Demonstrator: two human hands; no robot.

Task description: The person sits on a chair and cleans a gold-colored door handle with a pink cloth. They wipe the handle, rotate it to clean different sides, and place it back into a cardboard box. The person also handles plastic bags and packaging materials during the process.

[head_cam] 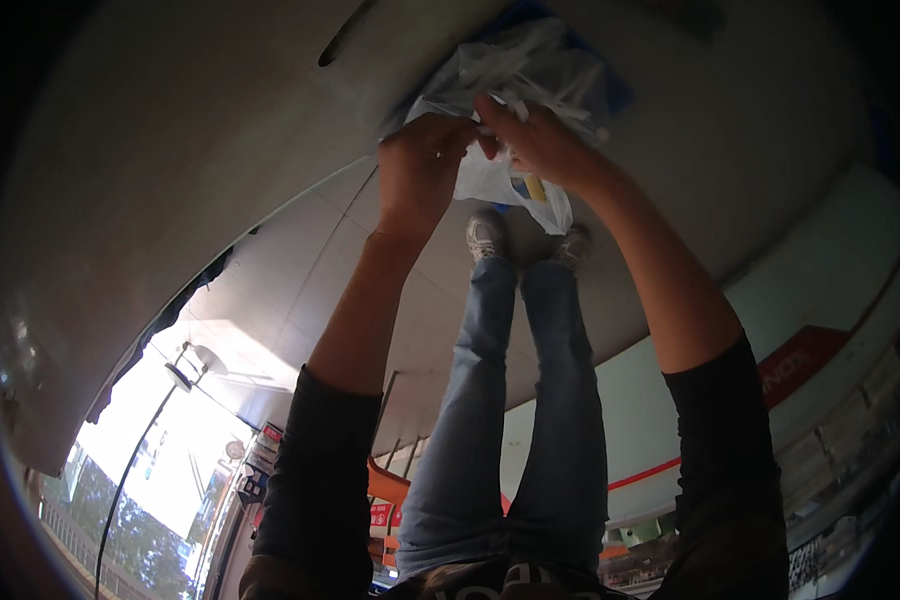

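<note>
In front of me, above my shoes, both hands meet at the gathered top of a thin translucent white plastic bag (517,64). My left hand (420,161) pinches the plastic between thumb and fingertips. Right beside it, my right hand (547,142) has its fingers curled on the same plastic, with the thumb near the left fingertips. Below the right hand, a small yellow item (534,187) shows at a loose flap of the bag; what it is cannot be made out. Something blue (619,94) lies behind the bag, mostly covered by it. The rest of the bag's contents are hidden.
A large pale smooth surface (157,135) curves along my left. On the right stands a pale cabinet or counter with a red panel (802,364) bearing writing, and shelves of goods (832,465). A dark cable (131,472) hangs near the bright opening. Behind my legs is an orange object (387,480).
</note>
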